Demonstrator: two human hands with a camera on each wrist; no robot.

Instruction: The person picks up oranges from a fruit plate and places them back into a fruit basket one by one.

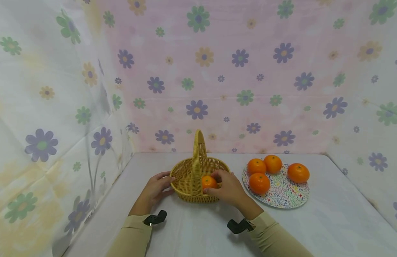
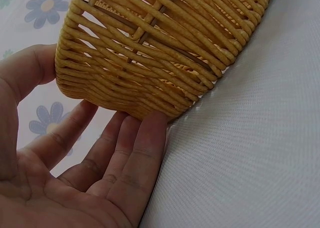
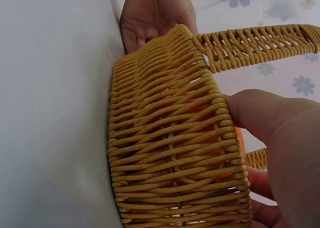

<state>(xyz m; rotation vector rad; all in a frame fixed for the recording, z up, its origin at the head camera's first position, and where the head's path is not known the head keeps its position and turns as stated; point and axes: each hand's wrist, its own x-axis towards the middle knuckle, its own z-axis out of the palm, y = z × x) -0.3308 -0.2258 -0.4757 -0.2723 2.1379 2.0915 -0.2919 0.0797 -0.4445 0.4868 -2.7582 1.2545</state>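
Observation:
A yellow-brown wicker basket (image 1: 182,175) with a tall arched handle stands on the table in the head view. At its left end my left hand (image 1: 156,189) holds it, thumb at the rim and fingers against the lower wall, as the left wrist view shows. My right hand (image 1: 229,189) reaches over the right side of the rim and grips a tangerine (image 1: 209,182) between thumb and fingers, inside the basket beside the handle. Through the weave (image 3: 175,138) in the right wrist view, patches of orange peel show. The tangerine's underside is hidden.
Right of the basket, a round plate (image 1: 285,194) with a multicoloured speckled pattern carries several tangerines (image 1: 259,183). The table (image 1: 192,228) has a white cover. Flower-printed cloth (image 1: 217,71) hangs behind and on both sides.

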